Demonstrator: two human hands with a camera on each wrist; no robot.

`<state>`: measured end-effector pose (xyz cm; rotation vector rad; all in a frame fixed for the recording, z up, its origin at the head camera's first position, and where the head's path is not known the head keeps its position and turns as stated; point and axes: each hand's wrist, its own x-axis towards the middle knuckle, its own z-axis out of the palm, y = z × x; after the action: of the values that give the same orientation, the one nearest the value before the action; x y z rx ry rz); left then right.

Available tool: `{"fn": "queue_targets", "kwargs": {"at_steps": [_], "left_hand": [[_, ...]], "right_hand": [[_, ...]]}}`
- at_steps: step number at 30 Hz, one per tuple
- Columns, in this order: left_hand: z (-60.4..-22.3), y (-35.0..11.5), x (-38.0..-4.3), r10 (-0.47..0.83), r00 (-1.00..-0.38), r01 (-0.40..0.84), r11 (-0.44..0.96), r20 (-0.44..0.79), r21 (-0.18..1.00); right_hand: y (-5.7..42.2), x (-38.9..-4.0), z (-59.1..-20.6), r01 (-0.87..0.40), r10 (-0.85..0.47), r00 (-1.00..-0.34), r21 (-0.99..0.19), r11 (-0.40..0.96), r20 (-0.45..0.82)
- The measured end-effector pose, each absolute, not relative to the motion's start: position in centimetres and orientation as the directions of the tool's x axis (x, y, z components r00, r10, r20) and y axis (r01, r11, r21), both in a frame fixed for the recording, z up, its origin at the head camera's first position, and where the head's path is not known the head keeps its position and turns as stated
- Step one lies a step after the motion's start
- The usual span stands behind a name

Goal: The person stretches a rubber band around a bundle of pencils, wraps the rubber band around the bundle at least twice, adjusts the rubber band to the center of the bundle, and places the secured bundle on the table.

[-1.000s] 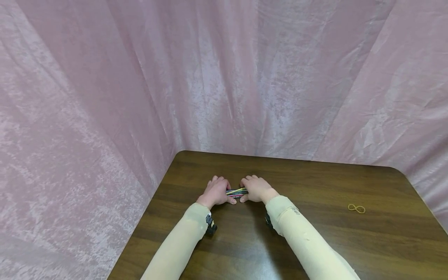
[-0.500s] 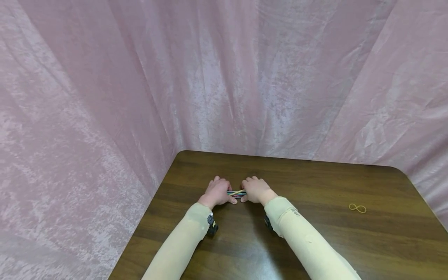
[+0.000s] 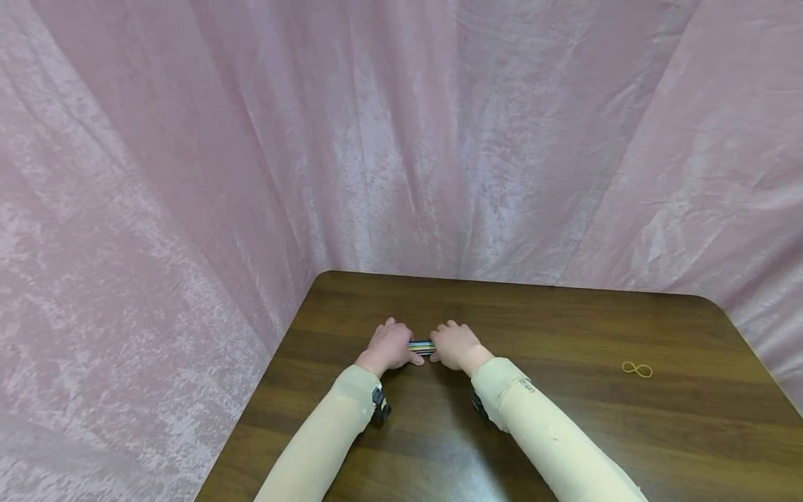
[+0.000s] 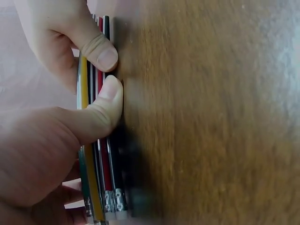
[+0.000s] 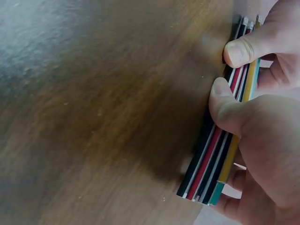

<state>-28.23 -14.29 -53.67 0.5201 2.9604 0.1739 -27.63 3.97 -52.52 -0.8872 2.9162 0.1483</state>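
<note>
A bundle of pencils [image 3: 422,346] in black, red, yellow and green lies between both hands, low over the table, with the pencils side by side. My left hand [image 3: 390,345] grips the end with erasers; several metal ferrules [image 4: 115,200] show in the left wrist view. My right hand [image 3: 456,346] holds the other end, where the eraserless tips [image 5: 199,199] stand out below the palm in the right wrist view. Both thumbs press on the near side, almost touching, with fingers behind. The fingertips on the far side are partly hidden.
A yellow rubber band [image 3: 637,369], twisted into a figure eight, lies on the brown wooden table [image 3: 564,390] at the right. Pink curtains [image 3: 401,139] hang behind and to the left of the table. A small black camera [image 3: 380,410] sits at the left wrist.
The yellow pencil, slanted across the bundle earlier, now lies in line with the others. My right hand has shifted slightly left, narrowing the gap between the hands. The rubber band stays put.
</note>
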Motion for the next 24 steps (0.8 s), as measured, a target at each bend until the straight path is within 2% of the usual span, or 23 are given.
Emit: {"fn": "queue_targets", "kwargs": {"at_steps": [7,15,24], "left_hand": [[-53.2,-13.9,-27.1,0.411,-0.905,0.410,0.911,-0.111,0.035],[-53.1,-12.8,-26.6,0.443,-0.897,0.442,0.895,0.002,0.058],[-53.1,-11.9,-26.4,0.448,-0.887,0.447,0.894,0.109,-0.032]], "right_hand": [[4.6,-27.5,-53.2,-0.583,-0.576,-0.812,0.078,0.809,-0.089],[5.5,-27.5,-52.5,-0.557,-0.560,-0.828,-0.054,0.828,-0.041],[6.5,-27.7,-51.6,-0.532,-0.535,-0.845,-0.131,0.836,0.013]]}}
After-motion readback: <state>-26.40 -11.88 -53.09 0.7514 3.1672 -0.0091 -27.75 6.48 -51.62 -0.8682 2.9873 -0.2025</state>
